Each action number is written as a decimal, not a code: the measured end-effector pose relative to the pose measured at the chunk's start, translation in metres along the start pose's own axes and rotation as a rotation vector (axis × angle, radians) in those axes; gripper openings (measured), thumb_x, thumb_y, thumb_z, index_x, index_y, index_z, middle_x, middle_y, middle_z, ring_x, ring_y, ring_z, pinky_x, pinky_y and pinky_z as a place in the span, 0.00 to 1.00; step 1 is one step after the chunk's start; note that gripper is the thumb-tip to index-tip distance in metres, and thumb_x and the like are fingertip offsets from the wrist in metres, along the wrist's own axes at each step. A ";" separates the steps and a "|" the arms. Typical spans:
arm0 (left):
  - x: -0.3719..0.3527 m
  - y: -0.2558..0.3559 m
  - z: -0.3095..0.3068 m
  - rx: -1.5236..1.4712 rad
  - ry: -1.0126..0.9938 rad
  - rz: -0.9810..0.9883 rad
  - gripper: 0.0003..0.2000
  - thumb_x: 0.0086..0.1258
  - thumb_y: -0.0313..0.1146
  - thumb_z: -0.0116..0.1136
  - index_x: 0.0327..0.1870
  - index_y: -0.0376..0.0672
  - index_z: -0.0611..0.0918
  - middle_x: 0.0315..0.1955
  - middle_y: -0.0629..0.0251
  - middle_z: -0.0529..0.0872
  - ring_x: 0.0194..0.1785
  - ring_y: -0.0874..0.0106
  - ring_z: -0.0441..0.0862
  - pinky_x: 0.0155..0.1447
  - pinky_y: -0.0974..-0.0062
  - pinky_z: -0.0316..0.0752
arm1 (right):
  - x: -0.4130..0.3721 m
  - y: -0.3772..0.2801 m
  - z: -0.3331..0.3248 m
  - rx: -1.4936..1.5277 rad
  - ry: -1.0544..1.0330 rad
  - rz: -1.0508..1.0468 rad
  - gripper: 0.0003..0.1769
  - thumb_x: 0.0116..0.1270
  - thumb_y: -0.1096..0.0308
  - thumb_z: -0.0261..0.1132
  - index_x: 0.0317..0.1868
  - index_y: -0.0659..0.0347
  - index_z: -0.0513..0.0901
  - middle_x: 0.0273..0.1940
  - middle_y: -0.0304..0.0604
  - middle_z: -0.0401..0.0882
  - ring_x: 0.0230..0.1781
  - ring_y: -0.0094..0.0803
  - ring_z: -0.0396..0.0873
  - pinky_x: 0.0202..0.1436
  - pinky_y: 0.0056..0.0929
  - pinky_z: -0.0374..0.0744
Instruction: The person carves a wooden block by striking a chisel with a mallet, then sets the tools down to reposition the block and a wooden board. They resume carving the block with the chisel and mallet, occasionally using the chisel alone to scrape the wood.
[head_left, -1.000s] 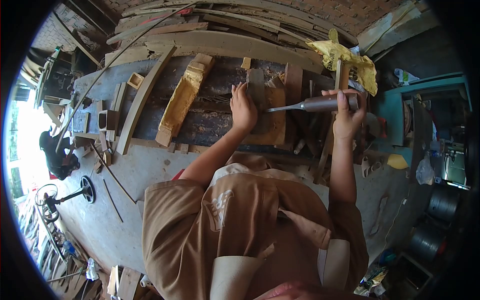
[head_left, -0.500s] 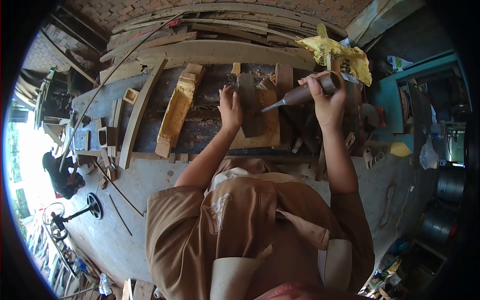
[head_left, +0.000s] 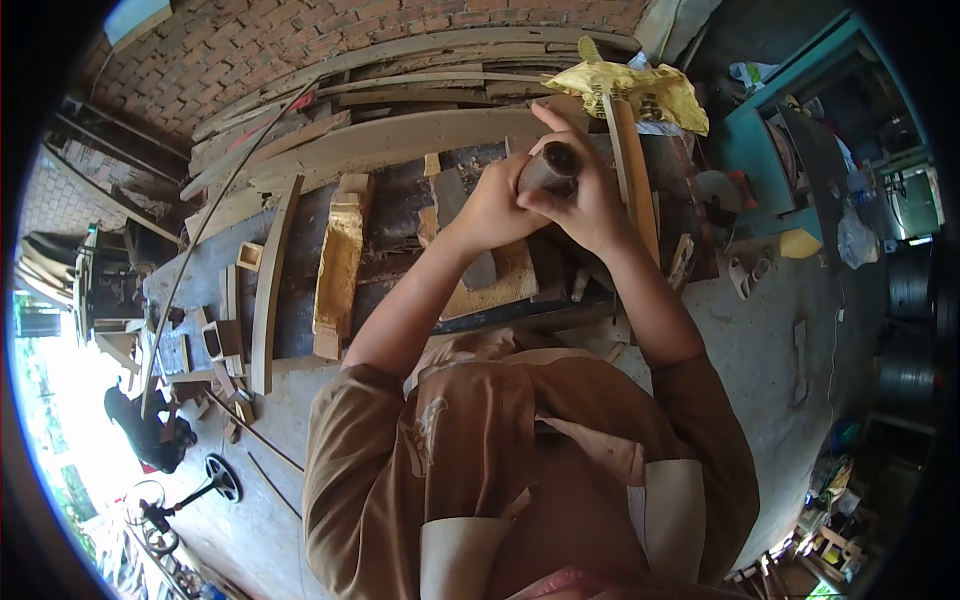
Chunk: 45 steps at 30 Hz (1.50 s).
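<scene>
The right hand (head_left: 592,192) has its fingers round the handle (head_left: 548,170), the left hand (head_left: 495,208) close beside, probably for steadiness, its fingers too hidden to tell their hold, with the bench (head_left: 397,215) below them and a bag (head_left: 655,92) beyond.

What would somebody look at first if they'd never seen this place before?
Probably the brown tool handle, its dark round end facing the camera, gripped by the right hand with the left hand close against it. Next might come the crumpled yellow bag at the upper right. The hollowed, yellowish piece of wood left of the hands, lying across the dark workbench, also stands out.
</scene>
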<state>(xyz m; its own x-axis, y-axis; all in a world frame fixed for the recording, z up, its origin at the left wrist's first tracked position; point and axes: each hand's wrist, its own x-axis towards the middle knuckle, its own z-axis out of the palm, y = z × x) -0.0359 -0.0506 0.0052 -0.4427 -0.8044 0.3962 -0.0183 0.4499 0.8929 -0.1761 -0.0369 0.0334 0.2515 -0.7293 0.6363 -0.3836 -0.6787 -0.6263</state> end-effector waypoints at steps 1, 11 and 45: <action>-0.002 0.003 0.002 0.031 0.031 -0.023 0.19 0.44 0.30 0.63 0.39 0.35 0.75 0.29 0.54 0.80 0.33 0.60 0.80 0.40 0.70 0.73 | -0.004 0.010 -0.003 0.190 -0.039 -0.015 0.31 0.53 0.50 0.68 0.47 0.65 0.69 0.56 0.54 0.69 0.56 0.39 0.70 0.56 0.33 0.68; -0.003 0.001 0.017 0.137 0.042 -0.072 0.19 0.41 0.29 0.60 0.38 0.34 0.75 0.27 0.51 0.79 0.32 0.60 0.80 0.39 0.69 0.73 | -0.179 0.144 0.067 -0.477 -0.130 0.503 0.25 0.52 0.62 0.67 0.48 0.65 0.72 0.43 0.56 0.75 0.44 0.51 0.74 0.48 0.42 0.73; -0.003 -0.007 0.001 0.035 0.184 -0.083 0.14 0.44 0.28 0.57 0.34 0.35 0.75 0.25 0.57 0.79 0.31 0.71 0.77 0.39 0.74 0.72 | -0.124 -0.003 -0.136 0.123 0.347 0.485 0.22 0.45 0.67 0.72 0.40 0.64 0.74 0.32 0.42 0.77 0.30 0.32 0.76 0.38 0.29 0.75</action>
<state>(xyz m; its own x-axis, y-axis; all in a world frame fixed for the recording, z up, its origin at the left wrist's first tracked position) -0.0352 -0.0510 -0.0024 -0.2673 -0.8951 0.3567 -0.0806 0.3897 0.9174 -0.3266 0.0677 0.0177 -0.2388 -0.9011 0.3619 -0.2710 -0.2961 -0.9159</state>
